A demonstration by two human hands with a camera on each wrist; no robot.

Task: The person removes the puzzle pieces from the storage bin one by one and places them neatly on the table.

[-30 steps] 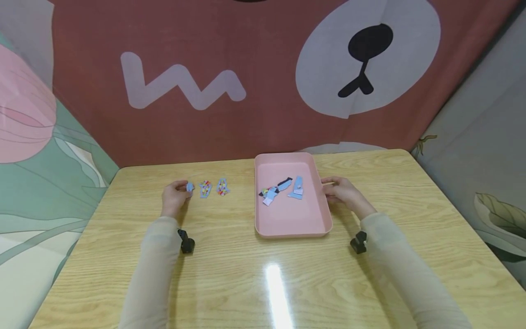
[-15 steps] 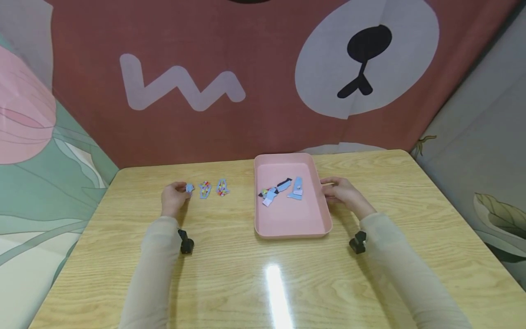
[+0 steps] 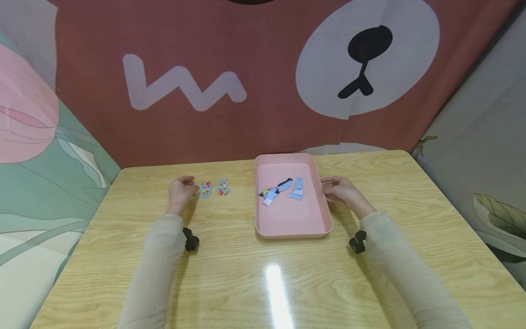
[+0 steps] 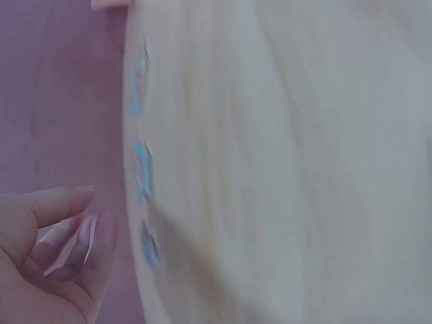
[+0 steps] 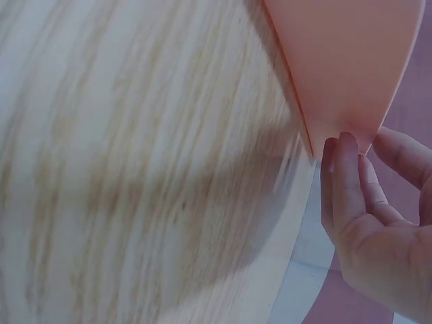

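While the left hand (image 3: pixel 181 194) hovers loosely curved and holding nothing beside two patterned pieces (image 3: pixel 206 189), the right hand (image 3: pixel 344 192) rests relaxed fingers against the pink tray (image 3: pixel 291 224). Setting pieces on the table (image 3: pixel 230 283) seems the step in hand, and another would call for lifting one of the flat tray pieces (image 3: pixel 270 195), some overlapping. A small blue piece (image 4: pixel 149 246), apparently hidden by the left hand in the head view, shows only blurred from the left wrist.

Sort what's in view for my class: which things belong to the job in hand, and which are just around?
Likely the job:
pink tray
pieces inside it
two multicoloured pieces outside it
small blue piece, blurred

Just around:
bear-face backdrop
plant-print backdrop
black wrist-worn devices
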